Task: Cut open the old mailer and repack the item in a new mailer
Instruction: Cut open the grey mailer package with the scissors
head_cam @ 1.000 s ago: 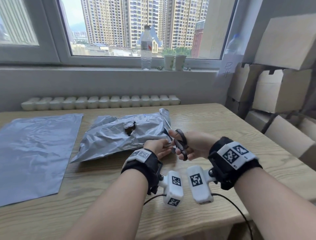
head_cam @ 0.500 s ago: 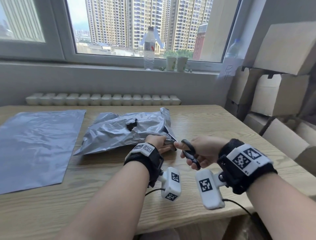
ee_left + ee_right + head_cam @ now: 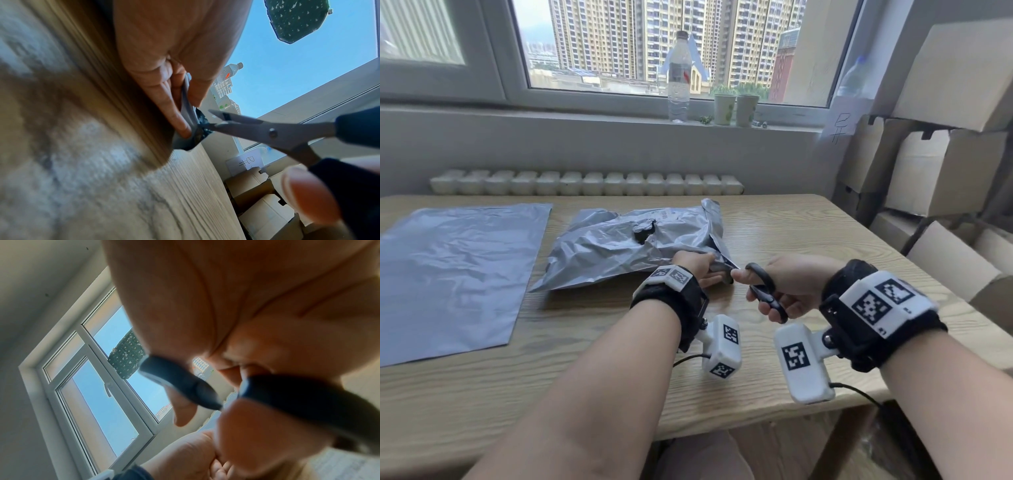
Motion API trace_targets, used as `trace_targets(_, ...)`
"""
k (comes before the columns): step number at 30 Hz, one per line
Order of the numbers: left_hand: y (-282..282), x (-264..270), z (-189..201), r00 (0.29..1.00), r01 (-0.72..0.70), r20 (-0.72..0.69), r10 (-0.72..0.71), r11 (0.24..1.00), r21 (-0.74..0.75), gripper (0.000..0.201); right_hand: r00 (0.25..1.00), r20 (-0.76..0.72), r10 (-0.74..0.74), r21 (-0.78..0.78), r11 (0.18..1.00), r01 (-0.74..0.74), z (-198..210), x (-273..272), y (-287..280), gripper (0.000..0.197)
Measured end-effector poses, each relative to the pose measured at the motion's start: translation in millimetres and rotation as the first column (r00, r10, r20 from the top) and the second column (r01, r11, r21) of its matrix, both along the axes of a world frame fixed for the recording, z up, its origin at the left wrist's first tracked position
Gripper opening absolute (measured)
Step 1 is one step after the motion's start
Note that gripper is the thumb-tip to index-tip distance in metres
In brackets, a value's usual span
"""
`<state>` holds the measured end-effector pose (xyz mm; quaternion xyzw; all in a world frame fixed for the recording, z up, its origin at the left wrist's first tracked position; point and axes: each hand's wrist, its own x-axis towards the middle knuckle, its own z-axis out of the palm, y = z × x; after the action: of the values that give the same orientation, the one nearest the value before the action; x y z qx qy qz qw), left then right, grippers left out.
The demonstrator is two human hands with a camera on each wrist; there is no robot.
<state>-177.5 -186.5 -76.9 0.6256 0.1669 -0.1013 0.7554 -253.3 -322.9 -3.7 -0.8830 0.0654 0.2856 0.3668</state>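
We have the old mailer (image 3: pixel 626 251) lying crumpled on the wooden table (image 3: pixel 791 233), and our left hand (image 3: pixel 700 270) pinches its near right corner, thumb above and fingers (image 3: pixel 174 116) below, so the grey film stands up taut between them. Our right hand (image 3: pixel 787 284) is curled through the black loops of the scissors (image 3: pixel 271 133), thumb in one loop and fingers in the other; the blades are parted only a little, and their tips sit right at the fingertips of the left hand, touching the dark torn edge of the film just past them. We judge this plastic to be thin, light and slack: it will fold away from the blades rather than shear unless it is kept stretched, and its glossy face looks slippery, so a firm pinch close to the cut line seems the right hold. The bulge further from our fingers suggests a soft item inside, though we cannot see what it is; cutting along the flat seam edge, away from that bulge, should spare it. The risk we see is how near the blade tips are to our own fingertips. The new mailer (image 3: pixel 455 270) lies flat and smooth, well to the left of both hands, untouched.
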Motion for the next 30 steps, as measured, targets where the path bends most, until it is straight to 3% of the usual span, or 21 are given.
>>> trace_targets(8,0.1,1.7,-5.6,1.000,-0.012,0.001,0.012,0.999,0.053,0.012,0.999,0.017,-0.044,0.004,0.999,0.044,-6.7,1.8,12.0,0.049)
trace_targets(15,0.1,-0.5,-3.6,1.000,-0.003,-0.001,0.003,1.000,-0.019,0.015,0.995,0.071,-0.069,0.020,0.998,0.067,-6.1,-1.8,14.0,0.044)
trace_targets(19,-0.3,-0.2,-3.6,0.999,0.043,0.014,-0.043,0.999,0.014,0.011,0.995,0.086,-0.058,0.007,0.998,0.057,-7.3,-2.1,18.5,0.045)
trace_targets(26,1.5,1.5,-2.2,0.999,0.030,-0.015,-0.030,0.999,-0.019,0.015,0.980,0.177,-0.086,0.075,0.994,0.074,-15.6,-2.9,25.0,0.033)
trace_targets(30,-2.4,-1.3,-1.6,1.000,-0.004,0.006,0.004,1.000,-0.015,0.018,0.971,0.218,-0.095,0.060,0.995,0.084,-13.5,-3.9,19.8,0.036)
